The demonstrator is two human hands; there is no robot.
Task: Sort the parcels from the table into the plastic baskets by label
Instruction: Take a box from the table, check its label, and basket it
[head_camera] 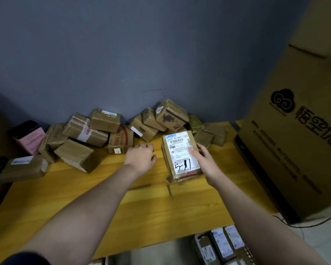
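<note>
Parcels [103, 131] lie heaped along the far edge of the wooden table [84, 197], against the blue-grey wall [122, 44]; from my remote seat I count mostly brown cartons, some tilted on one another, some bound with red-printed tape; a pink-labelled parcel [30, 141] stands at the far left of the heap, and a long carton with a white label [23, 167] lies at the table's left edge, a little apart from the rest. My right hand [206, 161] holds one labelled parcel [182, 155] above the table's right half, thumb pressed on its white label and the fingers curled round its right side; the label faces up toward the camera, printed with a barcode and small text, with black handwriting across its lower part; a loose strip of tape hangs from its near corner. My left hand [141, 155] hovers just left of that parcel, palm down, fingers loosely bent and gripping nothing; its fingertips are near a carton with red print [120, 139] in the heap, though I cannot tell whether they touch it. At the bottom right, below the table's near edge, I see more parcels with white labels [222, 243] packed upright together; whatever holds them I cannot make out. A large cardboard box [287, 150] with a black cloud logo and printed characters stands at the right, beside the table.
</note>
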